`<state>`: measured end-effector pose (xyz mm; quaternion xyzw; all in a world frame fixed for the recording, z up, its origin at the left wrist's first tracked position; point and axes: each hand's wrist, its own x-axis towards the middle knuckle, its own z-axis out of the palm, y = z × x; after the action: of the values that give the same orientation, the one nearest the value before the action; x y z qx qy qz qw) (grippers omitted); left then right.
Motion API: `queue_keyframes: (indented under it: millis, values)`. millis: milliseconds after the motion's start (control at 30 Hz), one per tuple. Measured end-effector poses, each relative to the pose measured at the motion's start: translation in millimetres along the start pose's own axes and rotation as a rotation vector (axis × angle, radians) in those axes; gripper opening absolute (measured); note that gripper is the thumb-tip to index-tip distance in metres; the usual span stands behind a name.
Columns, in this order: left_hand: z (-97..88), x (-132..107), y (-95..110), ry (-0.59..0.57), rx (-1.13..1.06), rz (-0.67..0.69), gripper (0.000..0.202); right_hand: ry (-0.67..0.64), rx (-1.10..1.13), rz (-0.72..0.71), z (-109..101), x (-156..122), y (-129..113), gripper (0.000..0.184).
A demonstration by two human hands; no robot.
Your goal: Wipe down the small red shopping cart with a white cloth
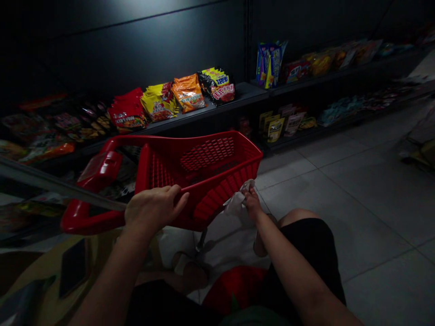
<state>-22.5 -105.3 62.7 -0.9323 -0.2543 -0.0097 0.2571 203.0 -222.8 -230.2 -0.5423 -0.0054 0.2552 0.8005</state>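
Note:
A red plastic shopping cart [217,197] stands in front of me, its basket pointing to the right and its handle [91,222] to the left. My left hand [154,206] is closed over the near rim of the basket, thumb lying along the top edge. Crumpled in my right hand [252,203] is a thin white cloth [234,206], held against the slatted outer side near the far right end. The fingers of that hand are partly hidden by the cloth. Little can be made out inside the dim basket.
Behind the cart runs a dark shelf [251,93] with bagged snacks, among them orange packets [189,93] and yellow packets [159,102]. A phone [74,267] lies on a round tan surface [50,290] at lower left. Pale floor tiles [367,194] extend to the right.

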Motion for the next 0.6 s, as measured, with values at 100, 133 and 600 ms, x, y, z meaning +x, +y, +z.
queue_keyframes:
  millis: [100, 133, 600]
  values:
    - [-2.3, 2.2, 1.3, -0.007, 0.009, -0.021, 0.053, -0.011, 0.064, 0.063, 4.7, 2.6, -0.5, 0.047]
    - [-2.7, 2.9, 1.2, -0.012, 0.012, -0.035, 0.053, -0.004, 0.080, 0.070, 6.4, 0.9, -0.3, 0.046]
    - [1.3, -4.2, -4.2, -0.003, 0.029, -0.030, 0.055, 0.148, 0.108, -0.068, 2.0, 3.7, -22.3, 0.039]
